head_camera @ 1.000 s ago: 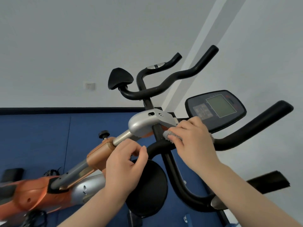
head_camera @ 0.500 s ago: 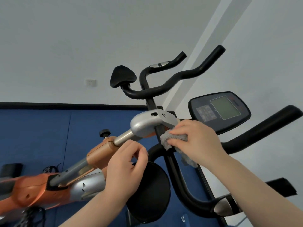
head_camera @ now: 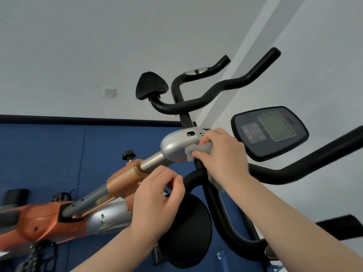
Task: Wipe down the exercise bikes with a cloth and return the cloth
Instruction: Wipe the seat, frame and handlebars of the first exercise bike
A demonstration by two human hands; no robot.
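An orange and silver exercise bike [head_camera: 45, 218] slants up from the lower left to a silver head piece [head_camera: 177, 143]. My right hand [head_camera: 224, 156] holds a grey cloth [head_camera: 200, 151] pressed against the right edge of that silver piece, and part of the cloth hangs below my wrist. My left hand [head_camera: 157, 199] is lower, fingers curled around the inner end of the black handlebar [head_camera: 306, 163] near the orange collar [head_camera: 125, 179]. The bike's console [head_camera: 271, 132] with its grey screen sits just right of my right hand.
A second set of black handlebars [head_camera: 206, 99] and a black pad [head_camera: 151, 88] rise behind the silver piece. A round black pad [head_camera: 188, 232] lies below my left hand. Blue floor mats [head_camera: 43, 154] meet a white wall with a socket [head_camera: 109, 92].
My right hand has slid the cloth up and left, from the handlebar junction onto the silver head piece. The left hand has kept its grip, and the view has shifted slightly.
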